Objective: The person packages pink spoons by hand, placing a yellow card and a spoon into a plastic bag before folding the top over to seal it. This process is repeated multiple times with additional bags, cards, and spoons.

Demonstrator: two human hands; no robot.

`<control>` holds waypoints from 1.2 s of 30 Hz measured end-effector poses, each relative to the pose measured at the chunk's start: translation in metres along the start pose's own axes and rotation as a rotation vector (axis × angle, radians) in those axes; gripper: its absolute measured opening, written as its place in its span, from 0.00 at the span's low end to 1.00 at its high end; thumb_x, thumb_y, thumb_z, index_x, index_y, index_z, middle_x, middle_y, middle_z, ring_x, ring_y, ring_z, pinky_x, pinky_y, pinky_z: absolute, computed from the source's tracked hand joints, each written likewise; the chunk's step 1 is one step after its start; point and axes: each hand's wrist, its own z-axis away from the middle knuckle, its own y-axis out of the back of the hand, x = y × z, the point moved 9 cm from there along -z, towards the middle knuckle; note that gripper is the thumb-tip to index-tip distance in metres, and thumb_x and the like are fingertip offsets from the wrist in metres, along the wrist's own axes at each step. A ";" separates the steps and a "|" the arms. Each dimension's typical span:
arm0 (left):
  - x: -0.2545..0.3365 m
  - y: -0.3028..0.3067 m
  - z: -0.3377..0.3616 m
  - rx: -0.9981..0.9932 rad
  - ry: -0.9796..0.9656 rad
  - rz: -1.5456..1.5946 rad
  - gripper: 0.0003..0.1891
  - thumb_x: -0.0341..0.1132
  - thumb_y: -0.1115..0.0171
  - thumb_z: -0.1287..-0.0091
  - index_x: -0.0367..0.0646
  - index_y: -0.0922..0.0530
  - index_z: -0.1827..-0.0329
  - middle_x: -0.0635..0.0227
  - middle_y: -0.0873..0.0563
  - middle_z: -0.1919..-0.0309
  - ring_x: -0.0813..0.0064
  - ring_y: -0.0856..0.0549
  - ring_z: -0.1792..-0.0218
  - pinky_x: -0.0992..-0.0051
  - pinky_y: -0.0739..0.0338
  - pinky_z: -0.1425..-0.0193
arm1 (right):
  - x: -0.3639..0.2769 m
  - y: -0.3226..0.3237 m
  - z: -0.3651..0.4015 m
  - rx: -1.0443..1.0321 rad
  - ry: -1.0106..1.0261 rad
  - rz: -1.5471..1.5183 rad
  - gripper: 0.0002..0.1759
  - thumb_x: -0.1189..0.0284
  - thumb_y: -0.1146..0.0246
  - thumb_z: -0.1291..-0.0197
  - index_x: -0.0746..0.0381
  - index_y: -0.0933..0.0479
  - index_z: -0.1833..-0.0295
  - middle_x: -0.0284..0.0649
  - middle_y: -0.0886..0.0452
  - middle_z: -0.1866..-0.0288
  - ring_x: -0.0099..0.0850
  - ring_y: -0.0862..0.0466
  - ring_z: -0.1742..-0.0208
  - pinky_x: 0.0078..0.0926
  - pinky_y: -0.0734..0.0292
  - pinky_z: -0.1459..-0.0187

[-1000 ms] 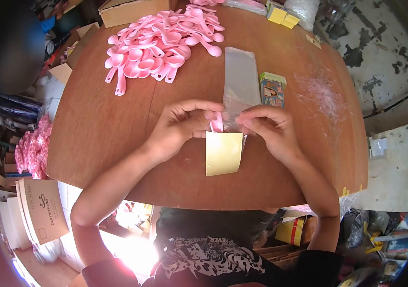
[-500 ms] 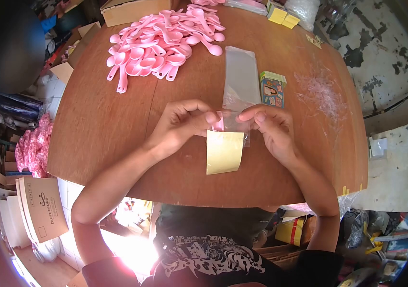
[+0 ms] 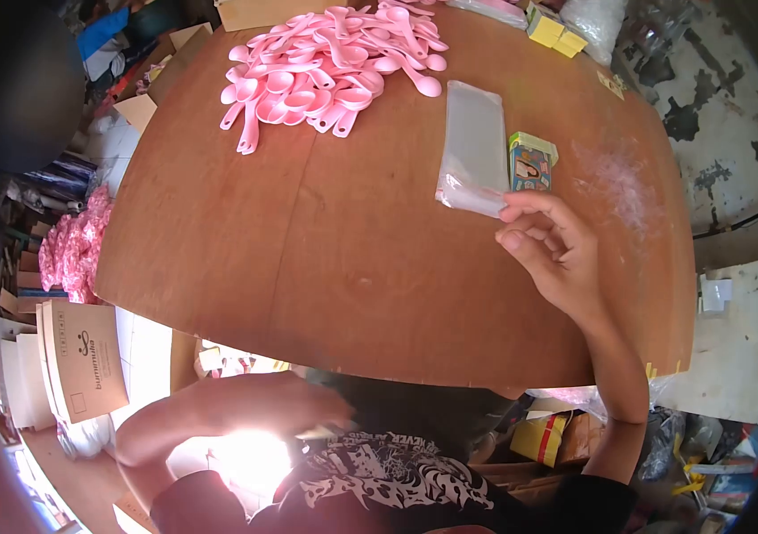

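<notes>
While touching bags (image 3: 472, 147), right fingers (image 3: 535, 201) half-curled.

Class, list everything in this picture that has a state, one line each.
right hand, fingers loosely curled, one fingertip touching the clear bags.
left hand, below the table edge, blurred; grip unclear.
clear bags, lying flat, stacked.
pink spoons, loose heap.
small printed box, lying beside the bags.

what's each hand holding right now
Left hand: below the table edge, blurred, cannot tell.
Right hand: open, at the near end of the clear bags.
</notes>
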 end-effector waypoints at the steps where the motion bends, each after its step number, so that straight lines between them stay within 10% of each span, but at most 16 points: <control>1: -0.051 -0.016 0.016 -0.066 0.329 -0.004 0.18 0.33 0.33 0.37 0.43 0.22 0.43 0.59 0.17 0.44 0.62 0.15 0.46 0.55 0.23 0.40 | 0.003 0.005 0.001 -0.024 0.002 0.120 0.16 0.79 0.33 0.38 0.66 0.23 0.45 0.42 0.18 0.51 0.30 0.16 0.52 0.27 0.20 0.50; 3: -0.118 -0.046 0.061 -0.140 0.660 -0.011 0.22 0.34 0.33 0.37 0.45 0.23 0.39 0.57 0.20 0.39 0.61 0.16 0.44 0.55 0.25 0.38 | -0.006 0.006 0.000 -0.071 0.098 0.332 0.17 0.78 0.33 0.39 0.66 0.23 0.44 0.46 0.18 0.48 0.36 0.17 0.50 0.32 0.20 0.47; 5: -0.147 -0.043 0.095 -0.036 0.633 -0.959 0.27 0.39 0.34 0.35 0.47 0.28 0.32 0.53 0.27 0.32 0.56 0.16 0.46 0.56 0.24 0.39 | -0.010 -0.001 -0.003 -0.117 0.204 0.548 0.18 0.77 0.33 0.39 0.66 0.23 0.43 0.49 0.19 0.46 0.42 0.17 0.48 0.37 0.21 0.45; 8: -0.092 -0.048 0.058 -0.208 0.589 -0.219 0.28 0.43 0.34 0.34 0.47 0.29 0.32 0.53 0.28 0.31 0.54 0.15 0.49 0.55 0.22 0.40 | -0.004 -0.016 -0.006 -0.112 0.292 0.737 0.20 0.68 0.36 0.35 0.64 0.23 0.40 0.54 0.21 0.41 0.52 0.23 0.39 0.49 0.30 0.35; 10: -0.019 -0.037 0.018 -0.054 0.077 -0.207 0.27 0.41 0.39 0.32 0.49 0.32 0.29 0.54 0.18 0.46 0.57 0.13 0.56 0.60 0.19 0.46 | 0.002 -0.023 -0.011 -0.098 0.297 1.001 0.23 0.60 0.42 0.31 0.66 0.24 0.39 0.55 0.23 0.38 0.52 0.29 0.32 0.55 0.42 0.29; 14: 0.061 0.007 -0.035 -0.086 -0.322 -0.304 0.21 0.38 0.40 0.31 0.42 0.26 0.36 0.54 0.15 0.53 0.54 0.14 0.62 0.59 0.18 0.58 | 0.016 -0.026 -0.014 -0.106 0.261 1.085 0.26 0.58 0.45 0.29 0.69 0.24 0.39 0.54 0.24 0.36 0.52 0.30 0.30 0.56 0.49 0.27; 21: 0.068 0.134 -0.092 0.529 -0.080 -0.712 0.15 0.35 0.41 0.31 0.45 0.21 0.43 0.53 0.14 0.60 0.57 0.14 0.57 0.57 0.19 0.48 | -0.011 -0.018 -0.007 -0.058 0.283 1.016 0.25 0.61 0.43 0.31 0.71 0.24 0.40 0.53 0.23 0.37 0.50 0.29 0.30 0.55 0.47 0.27; 23: 0.095 0.156 -0.081 1.031 -0.350 -1.013 0.15 0.32 0.39 0.34 0.48 0.21 0.44 0.59 0.14 0.56 0.58 0.15 0.52 0.55 0.24 0.37 | -0.024 -0.022 -0.001 -0.093 0.283 0.952 0.24 0.63 0.42 0.31 0.70 0.24 0.40 0.53 0.22 0.37 0.49 0.29 0.30 0.54 0.46 0.28; 26: 0.086 0.156 -0.094 0.976 -0.485 -1.153 0.15 0.30 0.35 0.35 0.47 0.19 0.45 0.62 0.15 0.51 0.58 0.17 0.46 0.56 0.28 0.32 | -0.042 -0.029 0.006 -0.157 0.322 0.755 0.21 0.68 0.39 0.34 0.70 0.23 0.40 0.51 0.20 0.40 0.48 0.25 0.34 0.51 0.40 0.30; 30: 0.063 0.158 -0.094 0.858 -0.561 -0.862 0.13 0.29 0.34 0.36 0.46 0.18 0.48 0.63 0.14 0.56 0.59 0.15 0.51 0.63 0.23 0.38 | -0.045 -0.006 0.000 -0.117 0.354 0.634 0.19 0.72 0.36 0.37 0.67 0.21 0.42 0.48 0.17 0.44 0.46 0.18 0.42 0.42 0.28 0.38; 32: 0.050 0.175 -0.090 0.853 -0.475 -0.425 0.08 0.27 0.36 0.35 0.41 0.17 0.54 0.66 0.12 0.61 0.68 0.12 0.58 0.67 0.19 0.46 | 0.003 0.036 -0.013 0.067 -0.089 0.552 0.19 0.73 0.37 0.35 0.68 0.23 0.40 0.49 0.19 0.41 0.43 0.20 0.39 0.36 0.29 0.37; 36: 0.031 0.190 -0.084 0.891 -0.369 0.037 0.11 0.30 0.35 0.32 0.36 0.19 0.49 0.65 0.12 0.62 0.75 0.12 0.63 0.76 0.18 0.56 | 0.020 0.051 -0.019 0.030 0.233 0.978 0.18 0.75 0.31 0.43 0.65 0.19 0.47 0.49 0.16 0.48 0.41 0.16 0.51 0.37 0.21 0.50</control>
